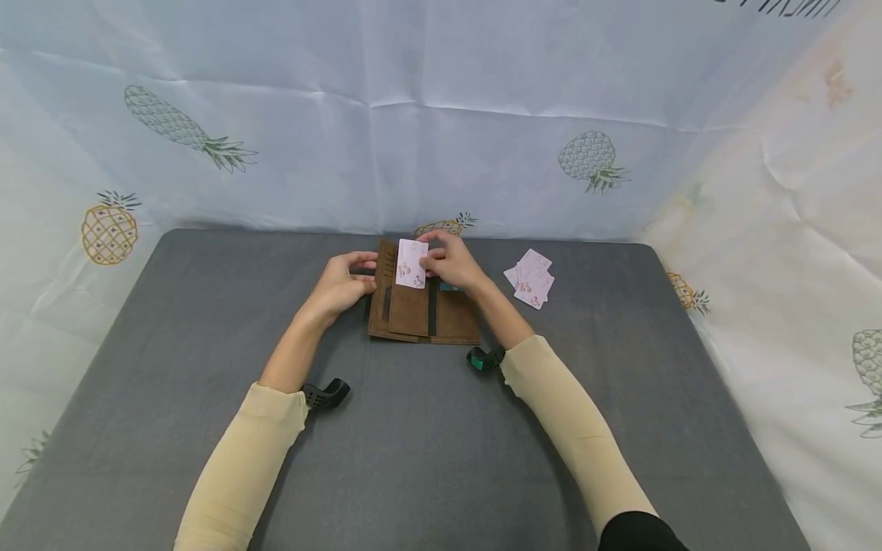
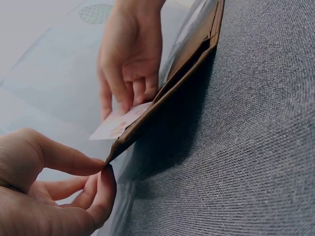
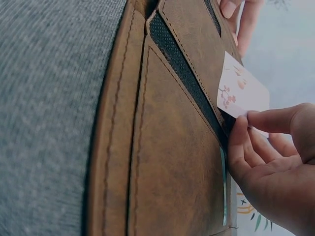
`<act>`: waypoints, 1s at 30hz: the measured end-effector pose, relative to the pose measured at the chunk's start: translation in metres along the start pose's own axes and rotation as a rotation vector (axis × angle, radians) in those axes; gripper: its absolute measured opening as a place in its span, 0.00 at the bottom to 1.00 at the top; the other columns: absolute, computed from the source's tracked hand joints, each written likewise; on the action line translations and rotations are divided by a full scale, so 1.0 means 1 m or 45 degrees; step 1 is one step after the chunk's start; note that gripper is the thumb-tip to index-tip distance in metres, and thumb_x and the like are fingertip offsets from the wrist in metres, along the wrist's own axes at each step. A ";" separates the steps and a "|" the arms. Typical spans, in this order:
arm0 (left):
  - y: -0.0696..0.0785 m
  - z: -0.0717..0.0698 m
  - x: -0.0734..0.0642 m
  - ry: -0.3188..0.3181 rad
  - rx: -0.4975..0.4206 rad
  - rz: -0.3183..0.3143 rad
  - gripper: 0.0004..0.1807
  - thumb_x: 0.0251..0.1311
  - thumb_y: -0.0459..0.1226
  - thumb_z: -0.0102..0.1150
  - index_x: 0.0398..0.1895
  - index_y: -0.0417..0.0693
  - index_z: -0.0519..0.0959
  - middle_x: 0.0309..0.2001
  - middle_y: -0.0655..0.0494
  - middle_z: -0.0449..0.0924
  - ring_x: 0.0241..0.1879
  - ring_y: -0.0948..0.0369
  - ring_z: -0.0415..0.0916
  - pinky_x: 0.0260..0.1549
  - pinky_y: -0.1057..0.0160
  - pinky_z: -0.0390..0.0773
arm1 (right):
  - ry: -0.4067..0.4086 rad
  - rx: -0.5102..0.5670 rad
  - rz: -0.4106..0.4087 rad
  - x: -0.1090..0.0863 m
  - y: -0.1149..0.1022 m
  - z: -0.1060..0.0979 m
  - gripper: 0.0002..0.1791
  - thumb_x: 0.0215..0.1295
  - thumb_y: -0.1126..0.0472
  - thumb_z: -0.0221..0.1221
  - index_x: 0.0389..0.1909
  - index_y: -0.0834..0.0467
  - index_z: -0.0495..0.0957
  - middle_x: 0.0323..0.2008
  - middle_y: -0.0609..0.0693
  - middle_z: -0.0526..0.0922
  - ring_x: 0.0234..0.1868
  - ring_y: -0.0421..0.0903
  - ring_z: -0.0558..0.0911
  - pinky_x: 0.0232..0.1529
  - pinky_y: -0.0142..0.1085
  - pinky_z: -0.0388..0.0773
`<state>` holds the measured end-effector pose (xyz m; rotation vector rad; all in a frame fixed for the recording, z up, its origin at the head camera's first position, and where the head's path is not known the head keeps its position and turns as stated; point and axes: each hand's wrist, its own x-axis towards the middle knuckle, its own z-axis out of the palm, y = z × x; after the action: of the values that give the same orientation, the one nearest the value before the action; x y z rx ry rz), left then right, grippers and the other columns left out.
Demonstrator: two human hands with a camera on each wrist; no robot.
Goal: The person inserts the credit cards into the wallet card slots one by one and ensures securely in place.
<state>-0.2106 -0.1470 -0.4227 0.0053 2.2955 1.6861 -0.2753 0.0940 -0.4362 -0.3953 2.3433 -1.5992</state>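
A brown leather wallet (image 1: 409,314) lies unfolded near the table's far edge, with card slots on its left part. My left hand (image 1: 343,282) pinches the wallet's left edge between thumb and fingertips, as the left wrist view shows close up. Between the thumb and fingers of my right hand (image 1: 451,262) is a pink-white card (image 1: 411,264) with a floral print, held over the wallet's upper middle. In the right wrist view the card (image 3: 241,86) overlaps the leather beside a dark strip (image 3: 182,64). A bluish edge (image 3: 223,187) shows in the right pocket.
Several similar pink floral cards (image 1: 532,279) lie loosely overlapped on the grey table (image 1: 427,444), right of the wallet. A white cloth printed with pineapples (image 1: 482,61) hangs behind the table's far edge. Black wrist devices (image 1: 327,393) sit at both sleeve cuffs.
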 end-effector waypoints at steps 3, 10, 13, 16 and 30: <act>0.000 0.000 0.000 -0.003 -0.002 0.001 0.35 0.73 0.22 0.53 0.83 0.40 0.65 0.76 0.35 0.67 0.74 0.39 0.74 0.71 0.42 0.77 | -0.001 -0.008 0.008 0.000 -0.001 0.001 0.23 0.79 0.72 0.58 0.71 0.64 0.72 0.52 0.72 0.89 0.45 0.51 0.89 0.41 0.30 0.84; -0.001 -0.001 0.000 -0.001 0.000 -0.003 0.36 0.72 0.21 0.53 0.83 0.40 0.66 0.76 0.36 0.68 0.73 0.39 0.75 0.70 0.44 0.78 | -0.008 -0.017 0.035 -0.001 -0.002 0.002 0.24 0.79 0.72 0.58 0.73 0.65 0.71 0.51 0.72 0.89 0.40 0.46 0.88 0.39 0.29 0.85; -0.001 0.000 0.000 -0.005 0.002 0.004 0.36 0.72 0.21 0.53 0.83 0.40 0.66 0.76 0.35 0.68 0.73 0.39 0.75 0.69 0.44 0.78 | -0.001 -0.009 0.048 0.000 -0.001 0.002 0.24 0.79 0.72 0.58 0.72 0.65 0.71 0.50 0.72 0.89 0.38 0.43 0.87 0.38 0.29 0.86; -0.001 0.000 0.000 -0.004 0.005 0.009 0.36 0.72 0.21 0.53 0.83 0.40 0.66 0.76 0.35 0.68 0.73 0.39 0.75 0.69 0.44 0.78 | 0.011 0.003 0.058 0.000 0.000 0.002 0.24 0.78 0.72 0.59 0.72 0.66 0.72 0.50 0.72 0.89 0.36 0.41 0.86 0.37 0.28 0.86; -0.002 0.001 0.000 0.000 0.004 0.020 0.35 0.72 0.21 0.53 0.82 0.40 0.66 0.75 0.35 0.68 0.72 0.39 0.75 0.69 0.45 0.78 | 0.033 0.077 0.078 0.000 0.002 -0.001 0.24 0.76 0.73 0.62 0.70 0.67 0.72 0.38 0.60 0.89 0.31 0.40 0.86 0.35 0.28 0.86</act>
<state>-0.2098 -0.1469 -0.4242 0.0239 2.3039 1.6897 -0.2758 0.0957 -0.4378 -0.2881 2.2965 -1.6513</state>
